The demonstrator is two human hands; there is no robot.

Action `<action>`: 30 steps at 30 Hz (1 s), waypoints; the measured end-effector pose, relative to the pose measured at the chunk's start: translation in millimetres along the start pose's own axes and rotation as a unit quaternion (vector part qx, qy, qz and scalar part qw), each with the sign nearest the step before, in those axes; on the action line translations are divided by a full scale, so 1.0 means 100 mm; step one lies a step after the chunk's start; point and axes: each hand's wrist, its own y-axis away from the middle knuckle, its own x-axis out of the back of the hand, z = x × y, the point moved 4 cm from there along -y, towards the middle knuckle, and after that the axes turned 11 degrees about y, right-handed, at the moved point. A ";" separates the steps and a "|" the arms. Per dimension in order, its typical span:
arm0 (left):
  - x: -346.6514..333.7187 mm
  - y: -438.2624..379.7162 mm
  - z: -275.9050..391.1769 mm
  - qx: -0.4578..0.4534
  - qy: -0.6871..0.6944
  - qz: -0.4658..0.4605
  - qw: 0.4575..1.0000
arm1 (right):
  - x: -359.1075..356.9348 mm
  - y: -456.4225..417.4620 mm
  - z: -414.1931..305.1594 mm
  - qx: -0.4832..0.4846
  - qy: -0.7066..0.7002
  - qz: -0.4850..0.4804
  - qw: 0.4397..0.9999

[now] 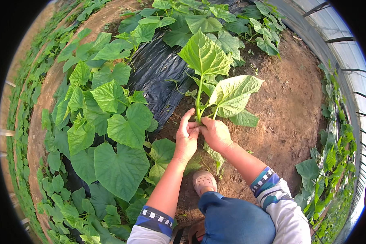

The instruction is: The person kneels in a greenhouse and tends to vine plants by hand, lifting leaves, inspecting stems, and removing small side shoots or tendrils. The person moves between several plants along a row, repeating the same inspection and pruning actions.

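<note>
A leafy green vine shoot (199, 97) stands upright between my two hands, just right of the black plastic mulch film. My left hand (187, 137) pinches the lower stem from the left, its index finger raised along the stem. Gripping the same spot from the right is my right hand (216, 132), whose fingertips meet those of my left hand. Above them spread a large bright leaf (205, 56) and a paler leaf (235, 95), turned underside up. A drooping leaf (214, 155) hangs beneath my right hand. The exact point held is partly hidden by my fingers.
Dense broad-leaved vines (122, 167) cover the bed at left, over black plastic film (158, 73). Bare brown soil (280, 122) forms a path at right. More plants (332, 161) grow beside the greenhouse's plastic wall (341, 52). My clog (204, 181) is on the soil below my hands.
</note>
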 end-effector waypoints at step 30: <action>-0.07 0.09 0.40 -0.258 -0.513 0.005 0.818 | 0.03 0.03 0.06 0.006 -0.085 0.015 0.996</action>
